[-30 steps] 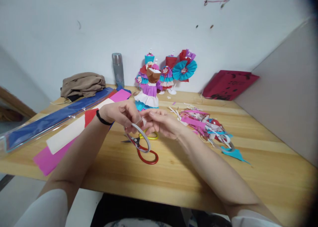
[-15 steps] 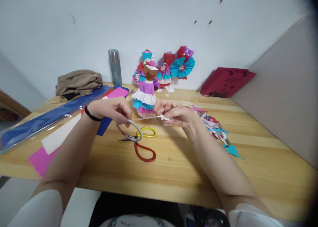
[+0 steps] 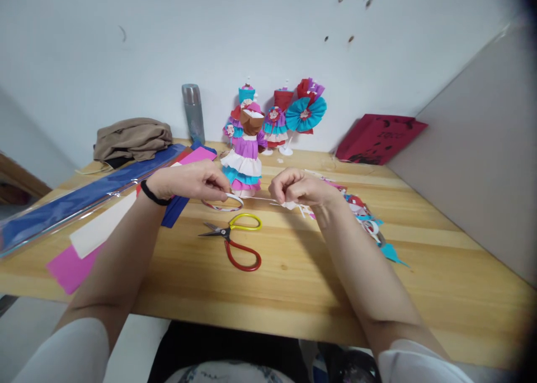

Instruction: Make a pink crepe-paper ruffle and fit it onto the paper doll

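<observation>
My left hand (image 3: 203, 181) pinches a thin roll of tape (image 3: 230, 209), tilted nearly flat above the table. From the roll a narrow pale strip (image 3: 260, 198) stretches across to my right hand (image 3: 300, 188). The right fingers are curled closed around the strip's other end, and a small white scrap (image 3: 289, 205) shows beneath them. Just below the hands lie scissors (image 3: 226, 235) with one yellow and one red handle, blades parted. Behind the strip stands a small dress form in a ruffled paper dress (image 3: 242, 162).
Coloured paper sheets (image 3: 98, 229) and a plastic-wrapped blue pack (image 3: 84, 198) lie on the left. A flask (image 3: 193, 114) and brown cloth (image 3: 132, 138) stand behind. Paper scraps (image 3: 369, 218) and a red bag (image 3: 380, 140) are on the right. More dressed forms (image 3: 282, 114) stand near the wall.
The tape roll has turned from upright to nearly flat and moved up off the scissors. My right fingers have curled tighter, and the strip between the hands now looks taut.
</observation>
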### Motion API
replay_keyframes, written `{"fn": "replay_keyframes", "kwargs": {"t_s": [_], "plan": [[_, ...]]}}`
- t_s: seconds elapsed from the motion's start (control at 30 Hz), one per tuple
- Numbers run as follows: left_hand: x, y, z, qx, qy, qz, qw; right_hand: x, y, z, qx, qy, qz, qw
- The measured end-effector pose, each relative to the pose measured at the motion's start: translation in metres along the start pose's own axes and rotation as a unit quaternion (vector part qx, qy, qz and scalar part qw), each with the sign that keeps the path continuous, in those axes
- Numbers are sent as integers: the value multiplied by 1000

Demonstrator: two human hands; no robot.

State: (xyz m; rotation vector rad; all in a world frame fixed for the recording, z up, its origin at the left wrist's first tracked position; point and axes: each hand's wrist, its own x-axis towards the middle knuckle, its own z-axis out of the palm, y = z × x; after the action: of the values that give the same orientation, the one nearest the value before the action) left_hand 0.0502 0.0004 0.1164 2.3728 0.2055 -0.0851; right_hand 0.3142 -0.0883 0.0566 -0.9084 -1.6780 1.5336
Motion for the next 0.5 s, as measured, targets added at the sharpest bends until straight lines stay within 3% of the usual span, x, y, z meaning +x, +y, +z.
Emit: {"fn": "replay_keyframes", "kwargs": {"t_s": [0.27,0.33,0.43,0.5], "plan": [[-4,1,-3,15,26,18,999,-9,-3,-6,-31,52,28,998],[-17,-2,-11,31,63,16,997,-21,-5,-15,-38,107,20,993],[-41,-6,-23,24,181,-9,983,-43,-9,-31,-33,187,1,982],[-52,-6,-28,21,199,-12,980,-54,-12,-39,-38,215,19,976]]}}
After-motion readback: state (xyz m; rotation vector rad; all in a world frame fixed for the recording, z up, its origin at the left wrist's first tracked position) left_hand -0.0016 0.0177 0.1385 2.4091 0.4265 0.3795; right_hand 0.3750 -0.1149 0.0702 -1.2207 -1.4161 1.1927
